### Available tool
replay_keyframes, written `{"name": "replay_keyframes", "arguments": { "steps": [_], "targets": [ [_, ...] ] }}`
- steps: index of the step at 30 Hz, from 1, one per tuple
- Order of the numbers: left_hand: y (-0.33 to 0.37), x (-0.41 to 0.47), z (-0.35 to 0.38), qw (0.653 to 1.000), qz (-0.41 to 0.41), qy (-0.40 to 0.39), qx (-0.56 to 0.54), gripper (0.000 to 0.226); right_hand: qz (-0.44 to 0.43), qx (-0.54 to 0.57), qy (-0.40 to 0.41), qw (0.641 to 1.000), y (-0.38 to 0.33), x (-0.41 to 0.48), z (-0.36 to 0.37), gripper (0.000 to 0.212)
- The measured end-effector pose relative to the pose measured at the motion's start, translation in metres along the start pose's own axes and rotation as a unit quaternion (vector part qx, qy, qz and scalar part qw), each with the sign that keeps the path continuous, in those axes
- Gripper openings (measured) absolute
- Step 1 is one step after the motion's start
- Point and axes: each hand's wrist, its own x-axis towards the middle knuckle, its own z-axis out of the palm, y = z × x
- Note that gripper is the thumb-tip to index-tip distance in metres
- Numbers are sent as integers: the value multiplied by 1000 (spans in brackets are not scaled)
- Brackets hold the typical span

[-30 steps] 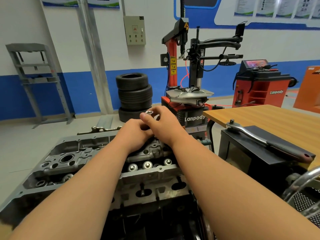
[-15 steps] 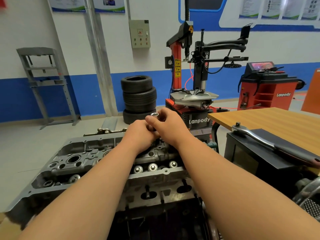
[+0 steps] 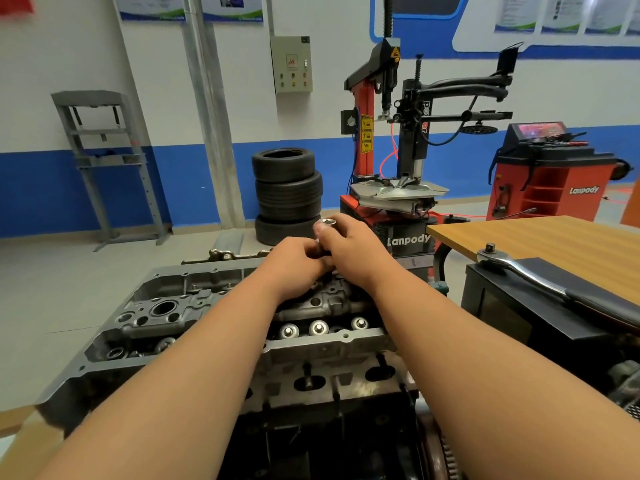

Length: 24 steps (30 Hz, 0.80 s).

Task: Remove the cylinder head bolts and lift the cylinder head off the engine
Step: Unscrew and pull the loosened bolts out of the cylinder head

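Observation:
The grey cylinder head (image 3: 156, 317) sits on the dark engine block (image 3: 311, 427) in front of me, its valve gear exposed. Both my hands meet over its far middle. My right hand (image 3: 349, 251) pinches a shiny metal socket (image 3: 327, 223), whose open end points up. My left hand (image 3: 294, 265) is closed around the lower part of the same piece, which is hidden by my fingers. Whether a bolt sits below the socket is hidden.
A ratchet wrench (image 3: 519, 271) lies on a black box (image 3: 540, 317) at my right, beside a wooden table (image 3: 536, 237). Behind the engine stand stacked tyres (image 3: 287, 195), a tyre changer (image 3: 391, 161), a red wheel balancer (image 3: 550, 174) and a grey press frame (image 3: 104, 161).
My hands stay on the socket over the head, fingers shifting slightly. The view has tilted a little, so everything sits lower in the frame.

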Motion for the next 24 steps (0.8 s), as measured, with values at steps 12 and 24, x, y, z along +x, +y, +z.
{"name": "replay_keyframes", "arguments": {
  "steps": [12,24],
  "targets": [
    [5,-5,1,1000,-10,-1,23,12,-39,-47,46,997,-3,-1,-1,12],
    [1,1,3,1000,-4,14,-5,15,-48,-53,77,994,1,1,-2,15]
  ]
}}
